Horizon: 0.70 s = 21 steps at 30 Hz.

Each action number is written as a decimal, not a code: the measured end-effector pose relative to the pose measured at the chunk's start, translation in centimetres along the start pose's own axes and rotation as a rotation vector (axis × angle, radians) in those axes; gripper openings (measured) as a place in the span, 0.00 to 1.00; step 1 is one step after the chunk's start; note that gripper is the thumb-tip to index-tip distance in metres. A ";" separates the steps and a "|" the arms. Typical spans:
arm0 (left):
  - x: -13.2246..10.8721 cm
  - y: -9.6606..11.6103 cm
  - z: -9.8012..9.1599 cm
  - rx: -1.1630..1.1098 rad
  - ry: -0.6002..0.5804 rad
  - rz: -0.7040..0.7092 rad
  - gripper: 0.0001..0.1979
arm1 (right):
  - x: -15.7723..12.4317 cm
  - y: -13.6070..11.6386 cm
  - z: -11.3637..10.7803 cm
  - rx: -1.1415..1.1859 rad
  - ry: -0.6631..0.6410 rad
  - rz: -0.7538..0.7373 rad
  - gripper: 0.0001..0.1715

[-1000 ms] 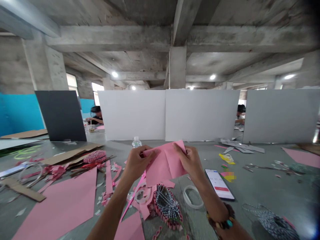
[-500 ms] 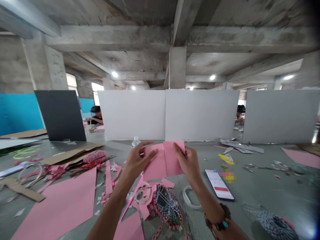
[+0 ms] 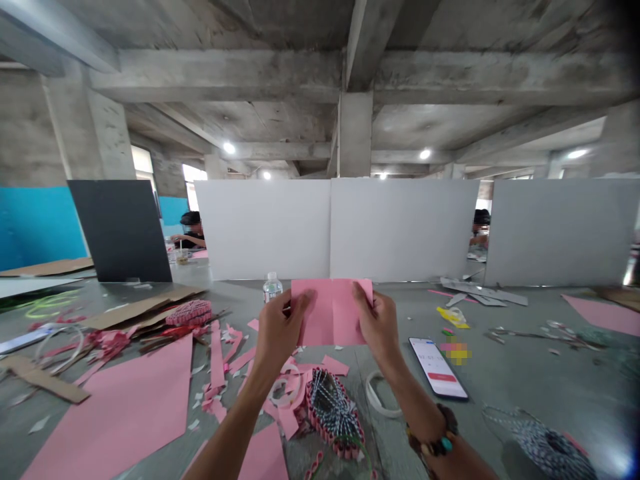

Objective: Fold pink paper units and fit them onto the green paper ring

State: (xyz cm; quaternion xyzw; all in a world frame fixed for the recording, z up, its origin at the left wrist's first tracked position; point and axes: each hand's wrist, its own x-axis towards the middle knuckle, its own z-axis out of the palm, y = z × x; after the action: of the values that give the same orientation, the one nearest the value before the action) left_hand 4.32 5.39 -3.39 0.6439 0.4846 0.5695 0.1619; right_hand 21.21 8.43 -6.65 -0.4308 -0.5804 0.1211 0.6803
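Pink paper, creased down its middle, is held above the table between the left hand and the right hand, each pinching one side, thumb in front. A corded, pink-edged piece lies near a white ring.

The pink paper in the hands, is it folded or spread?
Spread: the pink paper shows one half on either side of its crease.

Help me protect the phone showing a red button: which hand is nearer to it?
Right. The right hand grips the pink paper by its right side, left of the phone; the left hand grips the other side, farther left.
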 end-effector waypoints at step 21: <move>0.1 -0.3 0.3 0.084 0.052 0.040 0.25 | 0.1 0.0 0.2 0.029 0.005 0.025 0.34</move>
State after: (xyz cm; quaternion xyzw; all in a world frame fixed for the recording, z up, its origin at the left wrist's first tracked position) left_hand 4.46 5.70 -3.65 0.6449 0.4991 0.5682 0.1108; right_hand 21.07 8.59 -6.59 -0.4283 -0.5716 0.1372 0.6864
